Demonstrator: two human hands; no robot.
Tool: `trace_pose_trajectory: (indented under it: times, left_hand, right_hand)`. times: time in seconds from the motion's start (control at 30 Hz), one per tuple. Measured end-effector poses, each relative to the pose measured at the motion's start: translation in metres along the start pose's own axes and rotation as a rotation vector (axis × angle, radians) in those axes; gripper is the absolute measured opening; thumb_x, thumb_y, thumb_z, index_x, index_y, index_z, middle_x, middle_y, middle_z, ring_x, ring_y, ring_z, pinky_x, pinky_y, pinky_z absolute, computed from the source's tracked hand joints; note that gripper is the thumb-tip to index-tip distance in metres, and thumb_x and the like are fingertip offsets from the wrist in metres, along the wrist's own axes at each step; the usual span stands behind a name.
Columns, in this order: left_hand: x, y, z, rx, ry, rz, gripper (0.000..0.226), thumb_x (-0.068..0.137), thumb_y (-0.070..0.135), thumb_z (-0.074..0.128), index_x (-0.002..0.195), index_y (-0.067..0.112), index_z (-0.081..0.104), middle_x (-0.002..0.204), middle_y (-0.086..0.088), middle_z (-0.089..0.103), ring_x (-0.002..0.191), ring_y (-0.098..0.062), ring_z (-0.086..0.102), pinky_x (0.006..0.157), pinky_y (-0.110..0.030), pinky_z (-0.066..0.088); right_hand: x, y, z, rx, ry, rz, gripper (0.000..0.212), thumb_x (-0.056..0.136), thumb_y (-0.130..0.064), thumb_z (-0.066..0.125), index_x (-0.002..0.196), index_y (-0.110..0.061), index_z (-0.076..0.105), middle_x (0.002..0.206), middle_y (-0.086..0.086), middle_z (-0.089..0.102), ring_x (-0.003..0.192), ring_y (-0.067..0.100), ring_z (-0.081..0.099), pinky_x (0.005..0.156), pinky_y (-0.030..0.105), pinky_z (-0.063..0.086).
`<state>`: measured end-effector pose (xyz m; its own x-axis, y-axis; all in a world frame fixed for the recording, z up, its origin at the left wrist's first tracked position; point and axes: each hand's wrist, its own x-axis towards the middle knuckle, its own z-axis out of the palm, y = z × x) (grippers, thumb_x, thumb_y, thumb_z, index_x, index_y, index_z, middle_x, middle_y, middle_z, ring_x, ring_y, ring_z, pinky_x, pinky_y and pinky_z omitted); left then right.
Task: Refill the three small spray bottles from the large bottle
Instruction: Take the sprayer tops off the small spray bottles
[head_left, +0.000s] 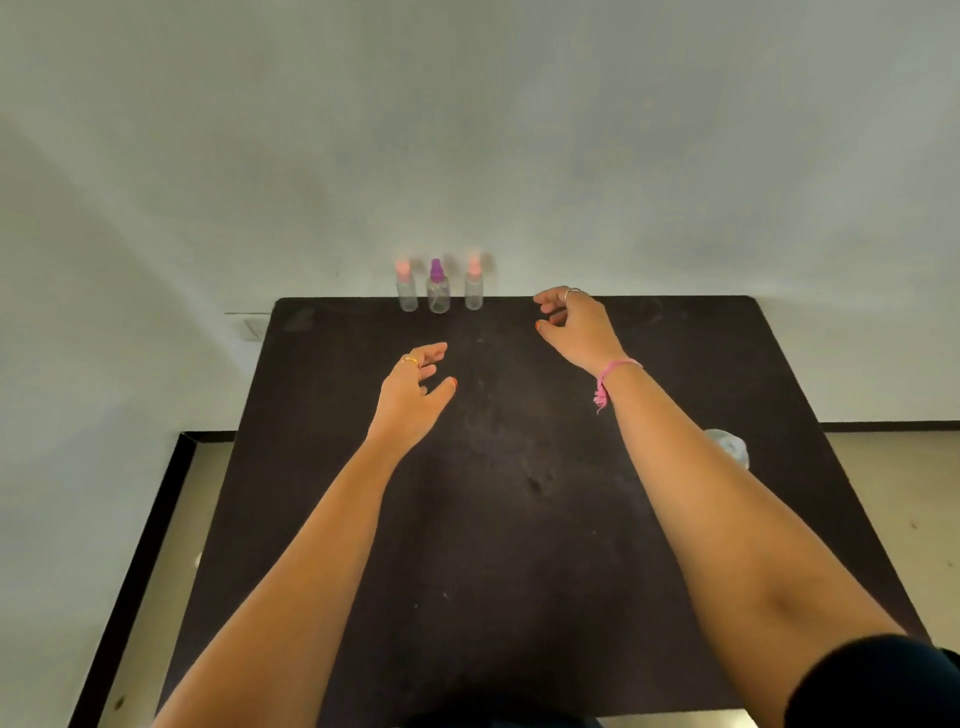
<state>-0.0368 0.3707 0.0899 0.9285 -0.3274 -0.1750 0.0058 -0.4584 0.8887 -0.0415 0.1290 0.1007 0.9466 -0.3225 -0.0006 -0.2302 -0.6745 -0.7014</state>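
- The three small spray bottles stand in a row at the far edge of the dark table (675, 364), close to the wall: a left pink-capped bottle (406, 291), a purple-capped bottle (438, 288) in the middle and a right pink-capped bottle (473, 287).
- The left hand (415, 389) hovers above the table, fingers loosely curled and a little spread, holding nothing.
- The right hand (576, 325) reaches near the right pink-capped bottle, fingers bent and apart, not touching it.
- The large bottle (730, 447) is partly hidden behind the right forearm, near the right table edge.
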Motion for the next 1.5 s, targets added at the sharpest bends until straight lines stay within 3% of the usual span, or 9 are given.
trace_pose_trajectory:
  times: [0.3,0.47,0.77,0.9,1.03,1.2,1.4,1.5]
  left_hand:
    - [0.048,-0.02,-0.048,-0.017,0.025,-0.003,0.045,0.094,0.015,0.062,0.136,0.022,0.05,0.129,0.008,0.058,0.112,-0.003,0.054,0.078,-0.006,0.041]
    - [0.069,-0.028,-0.059,-0.019,0.035,-0.006,0.043,0.094,0.015,0.062,0.135,0.021,0.051,0.125,0.009,0.059,0.111,-0.005,0.056,0.079,-0.006,0.041]
    - [0.087,-0.04,-0.054,-0.013,-0.001,-0.054,0.036,0.095,0.013,0.06,0.129,0.023,0.057,0.124,0.011,0.06,0.112,-0.004,0.056,0.076,-0.004,0.041]
    - [0.085,-0.043,-0.047,-0.017,-0.017,-0.079,0.033,0.095,0.013,0.059,0.127,0.023,0.058,0.124,0.011,0.06,0.113,-0.004,0.056,0.079,-0.004,0.041]
    - [0.08,-0.041,-0.036,-0.015,-0.051,-0.104,0.033,0.096,0.014,0.059,0.126,0.025,0.058,0.127,0.01,0.059,0.117,-0.005,0.054,0.089,-0.014,0.041]
    - [0.067,-0.034,-0.023,-0.029,-0.061,-0.089,0.033,0.095,0.012,0.06,0.125,0.025,0.059,0.128,0.008,0.06,0.119,-0.007,0.055,0.098,-0.02,0.044]
    - [0.044,-0.015,-0.006,-0.06,-0.003,-0.053,0.043,0.094,0.01,0.06,0.134,0.023,0.052,0.134,0.007,0.057,0.123,-0.003,0.051,0.106,-0.022,0.04]
    - [0.031,-0.002,0.005,-0.06,0.041,-0.014,0.055,0.093,0.014,0.064,0.141,0.026,0.042,0.142,0.008,0.047,0.129,-0.004,0.044,0.106,-0.021,0.037]
  right_hand:
    - [0.083,-0.019,0.058,-0.13,-0.004,-0.01,0.033,0.09,-0.017,0.06,0.123,-0.016,0.059,0.117,0.005,0.059,0.099,0.021,0.062,0.091,0.029,0.047]
    - [0.115,-0.025,0.077,-0.184,-0.035,-0.045,0.04,0.092,-0.012,0.056,0.132,-0.017,0.054,0.134,0.008,0.049,0.11,0.026,0.059,0.098,0.032,0.045]
    - [0.145,-0.026,0.097,-0.354,-0.147,-0.087,0.048,0.094,-0.005,0.051,0.141,-0.015,0.046,0.148,0.004,0.037,0.125,0.025,0.05,0.107,0.032,0.038]
    - [0.143,-0.026,0.098,-0.334,-0.068,-0.024,0.039,0.091,-0.001,0.054,0.129,-0.009,0.058,0.137,0.006,0.044,0.113,0.028,0.058,0.1,0.031,0.043]
    - [0.136,-0.026,0.096,-0.351,-0.078,0.054,0.029,0.09,-0.003,0.057,0.119,-0.004,0.064,0.127,0.013,0.05,0.107,0.03,0.059,0.097,0.031,0.044]
    - [0.111,-0.024,0.079,-0.332,-0.036,0.037,0.022,0.093,-0.012,0.057,0.111,-0.01,0.068,0.116,0.009,0.059,0.101,0.025,0.062,0.088,0.029,0.048]
    - [0.07,-0.057,0.022,-0.173,-0.209,0.042,0.024,0.087,-0.015,0.066,0.111,-0.014,0.069,0.107,-0.001,0.064,0.092,0.011,0.057,0.081,0.019,0.042]
    - [0.04,-0.078,-0.013,-0.037,-0.291,0.068,0.019,0.085,-0.014,0.067,0.103,-0.014,0.073,0.089,-0.007,0.065,0.078,0.007,0.059,0.068,0.017,0.045]
